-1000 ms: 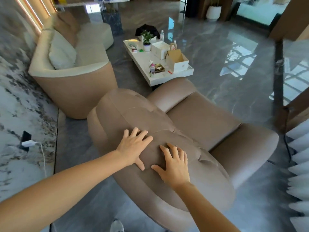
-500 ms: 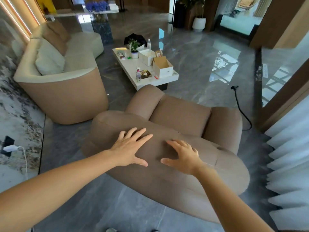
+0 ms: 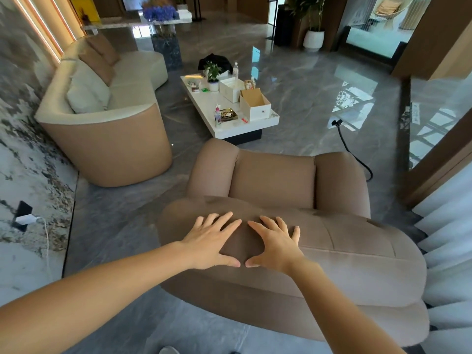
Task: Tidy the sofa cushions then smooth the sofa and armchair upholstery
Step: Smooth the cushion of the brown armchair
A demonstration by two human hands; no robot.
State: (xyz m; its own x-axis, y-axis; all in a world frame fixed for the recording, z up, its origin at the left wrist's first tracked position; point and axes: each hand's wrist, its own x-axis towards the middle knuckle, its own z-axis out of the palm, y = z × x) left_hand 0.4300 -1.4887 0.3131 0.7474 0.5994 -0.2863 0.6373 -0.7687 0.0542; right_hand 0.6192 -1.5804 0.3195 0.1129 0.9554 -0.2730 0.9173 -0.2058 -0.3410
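A tan armchair [image 3: 275, 175] stands right in front of me, seen from behind its padded backrest [image 3: 352, 254]. My left hand [image 3: 212, 241] and my right hand [image 3: 275, 242] lie flat on the top of the backrest, fingers spread, thumbs nearly touching, holding nothing. To the left stands a curved sofa [image 3: 107, 144] with a cream seat and tan outer shell. A cream cushion [image 3: 88, 89] and two tan cushions [image 3: 98, 60] lean upright against its back.
A low white coffee table [image 3: 204, 103] with boxes, a plant and bottles sits between sofa and armchair. A black cable [image 3: 355, 154] trails on the glossy grey floor at right. White curtain folds [image 3: 449, 238] hang close on the right. A marble wall with a plugged charger [image 3: 25, 219] is left.
The view has swung so I face the armchair squarely from behind. My hands have come closer together on the backrest top, thumbs now almost meeting.
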